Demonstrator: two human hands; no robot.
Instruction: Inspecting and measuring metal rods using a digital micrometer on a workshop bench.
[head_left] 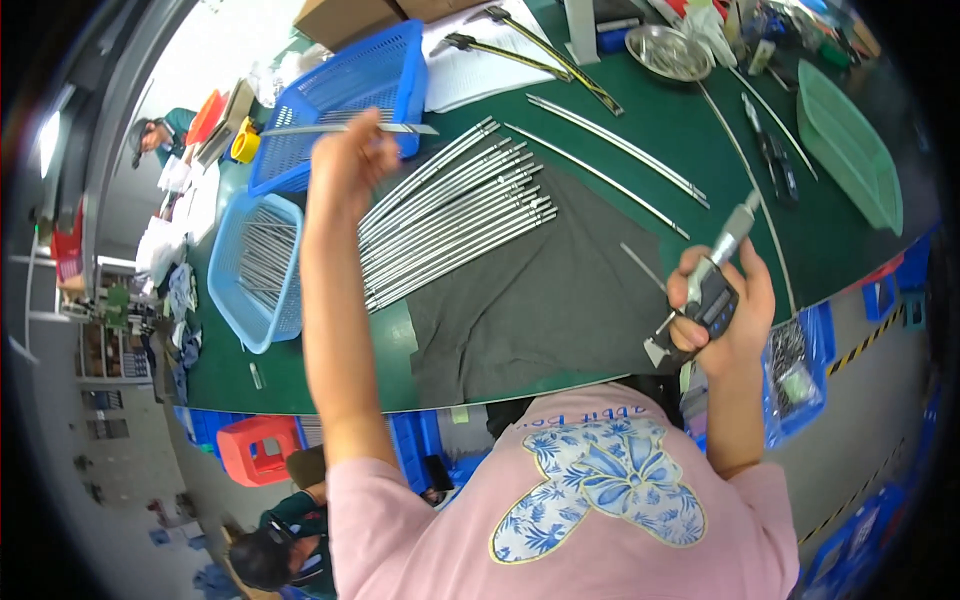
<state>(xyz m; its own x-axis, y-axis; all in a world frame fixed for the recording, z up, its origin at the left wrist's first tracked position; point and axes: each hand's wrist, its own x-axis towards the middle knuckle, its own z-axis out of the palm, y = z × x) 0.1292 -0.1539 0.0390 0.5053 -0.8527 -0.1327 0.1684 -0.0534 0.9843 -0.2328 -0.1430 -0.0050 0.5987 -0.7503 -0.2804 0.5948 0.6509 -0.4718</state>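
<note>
Near the table's point(230, 370) left edge a light-blue basket point(255, 270) holds steel rods. The left hand point(345, 160) pinches one thin rod point(350, 128) level over the dark-blue basket point(340, 90); stiff, light and slick, it looks best gripped mid-length. The right hand point(725, 300), by the near edge, is wrapped around a digital micrometer point(712, 290).
</note>
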